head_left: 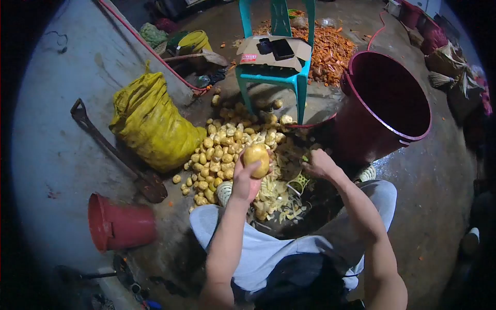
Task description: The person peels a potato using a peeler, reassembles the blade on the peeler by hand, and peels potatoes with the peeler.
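A large pale-yellow potato (257, 160) is gripped in my left hand (244, 181), held up over the heap with the thumb across its front. My right hand (320, 164) is closed, off to the right of the potato and apart from it. A small greenish bit shows at its fingers, but what it holds is too small to make out. Below the hands lie many potatoes (219, 155) in a pile on the floor. Peelings (274, 194) are strewn to their right, between my feet. A light green looped object (298, 183) lies below my right hand.
A yellow sack (152, 121) and a shovel (116, 150) stand at left, above a red bucket (124, 225). A tall maroon bin (356, 121) is at right. Ahead, a teal chair (299, 85) bears cardboard and a phone (282, 49); orange peelings (330, 54) lie behind it.
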`<state>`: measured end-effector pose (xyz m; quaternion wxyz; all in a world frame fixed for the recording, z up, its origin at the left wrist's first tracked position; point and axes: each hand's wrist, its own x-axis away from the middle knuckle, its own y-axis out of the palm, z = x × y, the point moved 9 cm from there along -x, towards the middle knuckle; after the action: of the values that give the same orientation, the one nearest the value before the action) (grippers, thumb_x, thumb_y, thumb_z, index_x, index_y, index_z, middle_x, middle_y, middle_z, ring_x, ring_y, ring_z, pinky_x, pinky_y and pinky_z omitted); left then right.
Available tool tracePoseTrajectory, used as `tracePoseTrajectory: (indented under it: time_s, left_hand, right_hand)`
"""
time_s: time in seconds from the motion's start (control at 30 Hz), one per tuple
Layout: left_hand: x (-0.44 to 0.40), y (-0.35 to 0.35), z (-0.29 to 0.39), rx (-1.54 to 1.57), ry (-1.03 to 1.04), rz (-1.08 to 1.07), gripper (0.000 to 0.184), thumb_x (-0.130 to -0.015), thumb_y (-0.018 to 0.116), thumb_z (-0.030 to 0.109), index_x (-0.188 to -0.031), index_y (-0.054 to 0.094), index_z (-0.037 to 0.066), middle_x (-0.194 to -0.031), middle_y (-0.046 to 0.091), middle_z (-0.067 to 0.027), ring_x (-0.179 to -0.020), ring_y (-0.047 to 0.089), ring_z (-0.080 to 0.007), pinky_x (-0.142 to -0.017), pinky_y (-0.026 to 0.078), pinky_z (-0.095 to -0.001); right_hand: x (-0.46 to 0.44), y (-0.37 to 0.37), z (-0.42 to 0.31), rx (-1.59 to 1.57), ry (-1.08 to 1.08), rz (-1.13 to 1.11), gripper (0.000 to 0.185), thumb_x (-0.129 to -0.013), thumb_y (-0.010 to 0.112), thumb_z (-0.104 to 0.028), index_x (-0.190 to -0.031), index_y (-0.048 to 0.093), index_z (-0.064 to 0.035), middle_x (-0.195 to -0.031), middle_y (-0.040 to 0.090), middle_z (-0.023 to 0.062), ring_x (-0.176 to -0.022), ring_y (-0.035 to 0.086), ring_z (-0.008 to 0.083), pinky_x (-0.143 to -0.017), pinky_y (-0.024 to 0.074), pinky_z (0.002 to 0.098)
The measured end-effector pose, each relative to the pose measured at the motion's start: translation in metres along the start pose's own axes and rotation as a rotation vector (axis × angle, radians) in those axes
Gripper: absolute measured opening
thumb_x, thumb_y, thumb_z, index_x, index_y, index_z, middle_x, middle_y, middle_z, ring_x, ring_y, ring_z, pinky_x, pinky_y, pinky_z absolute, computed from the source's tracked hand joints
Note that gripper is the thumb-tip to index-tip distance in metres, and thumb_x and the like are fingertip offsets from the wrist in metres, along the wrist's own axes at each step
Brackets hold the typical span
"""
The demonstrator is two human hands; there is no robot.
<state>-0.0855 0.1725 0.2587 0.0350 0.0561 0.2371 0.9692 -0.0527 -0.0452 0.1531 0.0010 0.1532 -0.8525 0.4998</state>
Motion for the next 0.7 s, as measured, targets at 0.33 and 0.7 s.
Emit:
tracePoseTrajectory:
  time_s: [0.33,0.7]
  left_hand:
    - [-0.006,0.005,-0.051,0.6,-0.367,-0.008,0.04,-0.099,0.046,0.036,-0.129,0.047,0.01,-0.113,0.058,-0.0189,-0.096,0.059,-0.0309,-0.08,0.051,-0.0422]
    - [0.013,0.039,-0.063,0.304,-0.258,-0.163,0.067,-0.076,0.056,-0.008,-0.138,0.033,-0.001,-0.128,0.05,-0.0157,-0.12,0.052,-0.0269,-0.107,0.042,-0.0473]
  right_hand:
    - [0.009,-0.082,-0.019,-0.499,0.007,0.271,0.027,-0.087,0.06,-0.023,-0.089,0.064,0.0041,-0.064,0.053,0.0254,-0.056,0.052,0.0357,-0.062,0.0462,0.0403]
    - [0.007,-0.08,-0.014,-0.451,0.089,0.363,0.026,-0.079,0.061,-0.027,-0.09,0.068,-0.0046,-0.075,0.063,0.0244,-0.073,0.061,0.0429,-0.068,0.0492,0.0485]
